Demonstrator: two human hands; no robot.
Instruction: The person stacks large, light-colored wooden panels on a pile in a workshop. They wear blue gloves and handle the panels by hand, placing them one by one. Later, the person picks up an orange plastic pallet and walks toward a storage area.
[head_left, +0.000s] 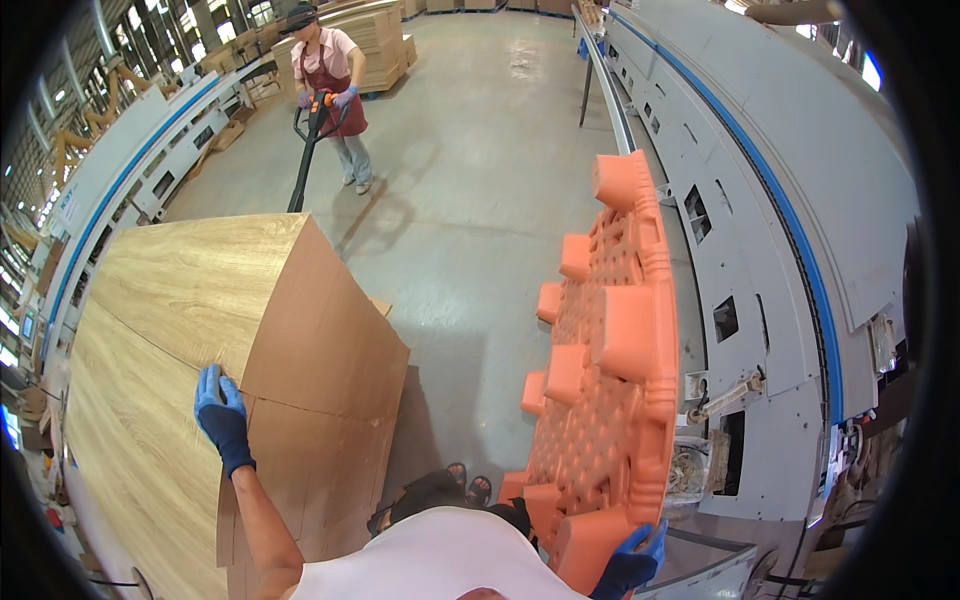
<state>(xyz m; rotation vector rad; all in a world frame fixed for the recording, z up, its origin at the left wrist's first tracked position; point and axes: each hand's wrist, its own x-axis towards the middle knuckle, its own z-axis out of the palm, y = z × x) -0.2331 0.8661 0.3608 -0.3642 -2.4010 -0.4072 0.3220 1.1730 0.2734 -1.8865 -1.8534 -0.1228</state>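
My left hand, in a blue and dark work glove, lies with fingers stretched out on the top edge of a tall stack of wood-grain boards. The stack's brown side faces me. To my right an orange plastic pallet stands on its edge, its stubby feet pointing left. My right hand, gloved the same way, grips the pallet's near edge; part of the fingers is hidden behind it.
Beyond the stack a co-worker in a dark red apron holds the handle of a pallet jack. A long grey machine runs close along the right, another machine along the left. More stacked boards stand at the back.
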